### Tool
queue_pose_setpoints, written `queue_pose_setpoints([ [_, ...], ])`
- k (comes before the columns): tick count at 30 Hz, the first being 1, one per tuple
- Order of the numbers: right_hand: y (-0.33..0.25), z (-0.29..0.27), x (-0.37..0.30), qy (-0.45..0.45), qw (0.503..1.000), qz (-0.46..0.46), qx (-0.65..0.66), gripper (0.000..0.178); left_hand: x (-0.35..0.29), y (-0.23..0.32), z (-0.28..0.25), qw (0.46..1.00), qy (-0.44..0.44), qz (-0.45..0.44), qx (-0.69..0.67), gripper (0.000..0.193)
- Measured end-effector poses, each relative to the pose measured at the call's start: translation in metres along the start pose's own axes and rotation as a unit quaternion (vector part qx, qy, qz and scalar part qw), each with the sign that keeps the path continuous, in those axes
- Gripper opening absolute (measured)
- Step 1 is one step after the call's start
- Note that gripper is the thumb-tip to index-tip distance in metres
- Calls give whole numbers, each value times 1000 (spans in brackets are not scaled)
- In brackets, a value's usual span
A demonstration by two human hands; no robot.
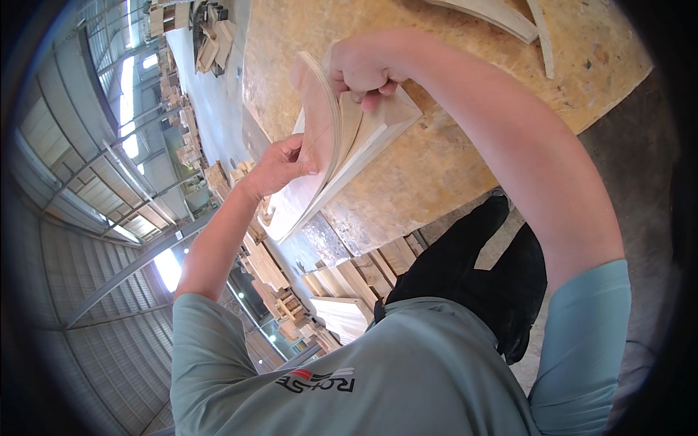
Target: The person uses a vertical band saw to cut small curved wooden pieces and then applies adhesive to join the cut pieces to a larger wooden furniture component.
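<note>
A thin, curved wooden panel (315, 109) with a layered edge stands against a pale, straight-edged wooden piece (374, 145) on the worktable. My left hand (285, 168) grips the curved panel low on its outer side, the thumb lying flat on its face and the fingers bent behind its edge. At the panel's upper end is my right hand (363, 69), its fingers curled down between the panel and the pale piece. Whatever the right fingertips pinch, if anything, is hidden by the hand.
The worktable (443, 163) has a stained, yellowish top. Curved wooden strips (494, 16) lie at its far right. Boards (356, 280) are stacked below the near edge, and more timber (265, 265) stands to the left. Another wood pile (216, 43) sits at the far left.
</note>
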State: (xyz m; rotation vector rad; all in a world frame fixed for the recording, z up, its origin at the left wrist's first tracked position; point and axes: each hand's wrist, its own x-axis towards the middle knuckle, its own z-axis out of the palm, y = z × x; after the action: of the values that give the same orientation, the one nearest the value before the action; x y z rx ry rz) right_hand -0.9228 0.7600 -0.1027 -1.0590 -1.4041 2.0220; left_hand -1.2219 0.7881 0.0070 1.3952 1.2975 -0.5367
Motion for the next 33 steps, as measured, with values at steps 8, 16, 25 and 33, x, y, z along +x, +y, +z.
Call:
queue_pose_setpoints([
  [8, -4, 4, 7, 14, 999, 25, -32, 25, -1, 3, 6, 1000, 6, 6, -1, 57],
  [16, 0, 12, 1, 55, 992, -38, -105, 26, -8, -5, 12, 999, 28, 2, 25, 75],
  [25, 13, 12, 27, 58, 993, -58, -89, 33, -75, -98, 1, 902, 117, -42, 413, 115],
  [33, 3, 12, 3, 59, 994, -58, -73, 29, -82, -160, 5, 872, 194, -103, 438, 102],
])
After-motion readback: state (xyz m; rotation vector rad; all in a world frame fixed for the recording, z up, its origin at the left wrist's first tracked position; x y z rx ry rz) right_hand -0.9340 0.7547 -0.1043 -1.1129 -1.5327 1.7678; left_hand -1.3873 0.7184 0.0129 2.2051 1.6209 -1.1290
